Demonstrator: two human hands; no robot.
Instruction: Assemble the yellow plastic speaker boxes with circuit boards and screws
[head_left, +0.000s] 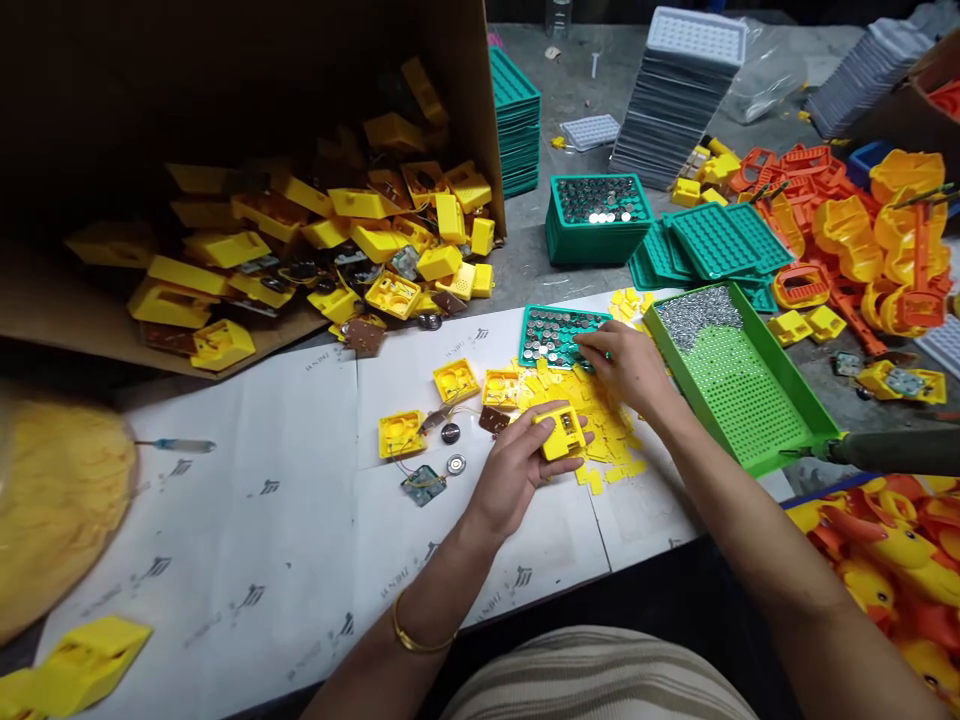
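My left hand (517,460) is wrapped round a yellow plastic casing (562,432), whose small compartment faces up. Over the green tray of button cells (551,335), my right hand (626,365) has its thumb and fingers pinched together at the tray's right side; whatever is between the fingertips is too small to make out. Under and beside both hands lies a spread of flat yellow plastic pieces (600,410). Left of them, open yellow casings (401,434) lie with wires, a circuit board (424,485) and a round speaker (450,433).
A cardboard box (480,110) of yellow casings lies at the left. To the right stands a bright green basket (772,400) with small metal parts. Behind are stacked teal trays (596,240), a grey tray stack (667,110) and orange parts (847,230). A screwdriver (184,445) lies far left.
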